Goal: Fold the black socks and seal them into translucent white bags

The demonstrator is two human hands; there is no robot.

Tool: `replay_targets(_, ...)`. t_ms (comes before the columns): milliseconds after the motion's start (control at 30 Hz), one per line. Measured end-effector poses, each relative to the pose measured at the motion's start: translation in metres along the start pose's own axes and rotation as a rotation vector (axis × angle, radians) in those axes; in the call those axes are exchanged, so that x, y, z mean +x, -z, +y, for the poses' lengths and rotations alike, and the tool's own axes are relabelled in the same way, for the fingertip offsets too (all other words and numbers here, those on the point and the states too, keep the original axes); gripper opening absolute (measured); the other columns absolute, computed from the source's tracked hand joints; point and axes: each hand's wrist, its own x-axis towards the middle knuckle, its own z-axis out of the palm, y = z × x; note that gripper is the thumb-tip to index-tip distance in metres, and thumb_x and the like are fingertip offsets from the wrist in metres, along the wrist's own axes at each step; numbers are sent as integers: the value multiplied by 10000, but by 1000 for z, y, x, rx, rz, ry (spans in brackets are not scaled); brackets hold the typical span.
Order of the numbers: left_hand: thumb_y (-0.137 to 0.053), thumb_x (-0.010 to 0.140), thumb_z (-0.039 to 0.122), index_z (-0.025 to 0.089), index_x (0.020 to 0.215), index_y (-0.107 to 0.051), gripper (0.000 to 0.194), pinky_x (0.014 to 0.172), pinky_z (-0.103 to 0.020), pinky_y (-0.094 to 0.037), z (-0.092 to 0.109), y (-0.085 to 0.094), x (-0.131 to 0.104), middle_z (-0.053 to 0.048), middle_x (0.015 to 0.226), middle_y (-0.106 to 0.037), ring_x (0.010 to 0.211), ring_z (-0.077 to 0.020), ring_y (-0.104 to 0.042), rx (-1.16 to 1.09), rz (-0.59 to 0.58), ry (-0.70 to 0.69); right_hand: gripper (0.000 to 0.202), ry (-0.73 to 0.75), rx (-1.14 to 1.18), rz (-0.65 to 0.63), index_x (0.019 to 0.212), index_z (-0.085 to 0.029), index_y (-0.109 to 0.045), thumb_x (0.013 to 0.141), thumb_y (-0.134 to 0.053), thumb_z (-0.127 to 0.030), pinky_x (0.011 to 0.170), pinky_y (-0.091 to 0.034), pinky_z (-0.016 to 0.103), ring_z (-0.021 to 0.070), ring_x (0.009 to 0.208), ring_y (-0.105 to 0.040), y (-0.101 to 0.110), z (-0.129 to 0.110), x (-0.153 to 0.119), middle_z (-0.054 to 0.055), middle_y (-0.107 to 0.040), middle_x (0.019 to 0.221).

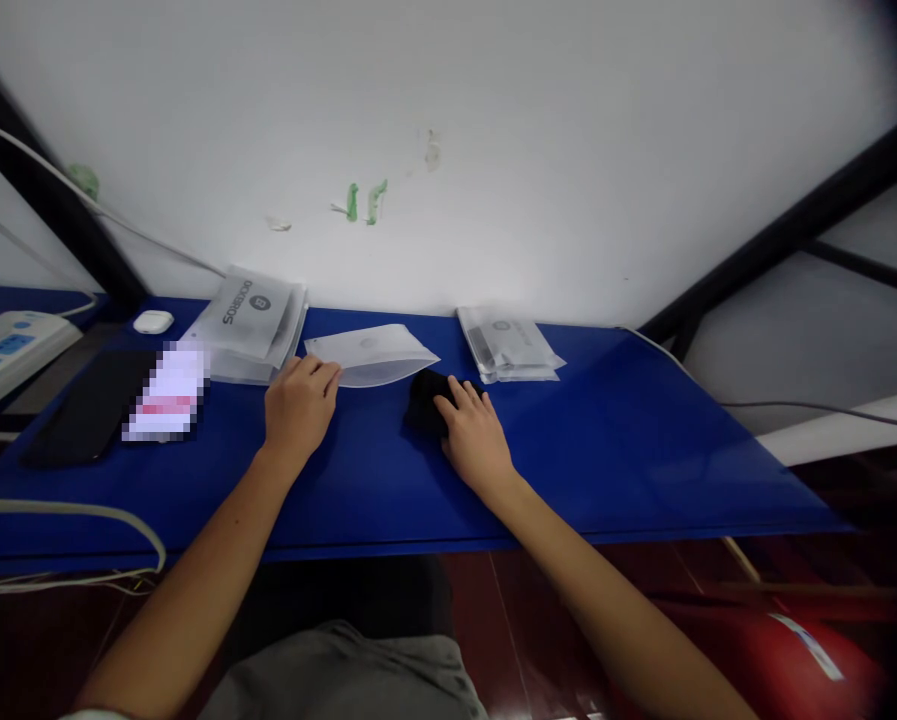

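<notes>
My left hand pinches the left edge of a frosted plastic bag, whose mouth gapes toward me. Under the fingers of my right hand is a small black folded item, cloth-like, gripped from its right side. It rests on the blue table just right of the bag's opening, apart from the bag. A pile of frosted printed bags lies left of my left hand. Beyond my right hand sits a stack of similar bags, which look filled.
On the left of the blue table lie a dark phone, a blurred-out lit screen and a white earbud case. A power strip stands at the far left. A pale cable loops over the front left edge. A white wall rises behind.
</notes>
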Motion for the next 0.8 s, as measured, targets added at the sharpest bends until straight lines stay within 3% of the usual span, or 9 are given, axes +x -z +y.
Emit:
replay_targets(200,-464,925,255,221,851,-707,256,666,-338,-434,-1,1,0,-61,791,-649,780,-214,-565,-16,11,-16,434,-3,-5,10,1156,-111,-578,796,-409,62,957,-474,466,304,1175,-568,-2,-2,5,178,-602,1276)
replay_targets(433,-462,920,222,218,901,-724,263,652,-344,-427,-1,4,1,-70,826,-654,803,-232,-550,55,-9,-5,409,117,-55,31,1103,-139,-622,791,-442,56,883,-525,351,256,1099,-612,5,5,0,119,-652,1215)
replay_targets(600,-465,916,209,211,892,-723,259,654,-343,-433,-1,3,1,-70,821,-653,800,-234,-566,27,-56,5,412,325,1,155,1153,-95,-628,809,-445,38,910,-539,376,263,1115,-608,10,8,-18,124,-654,1217)
replay_targets(800,-509,903,217,209,876,-717,210,637,-315,-449,-1,3,1,-51,787,-656,799,-214,-594,-90,-115,-40,408,518,118,340,1199,-144,-629,872,-431,-3,991,-501,449,262,1202,-557,19,1,-28,124,-641,1241)
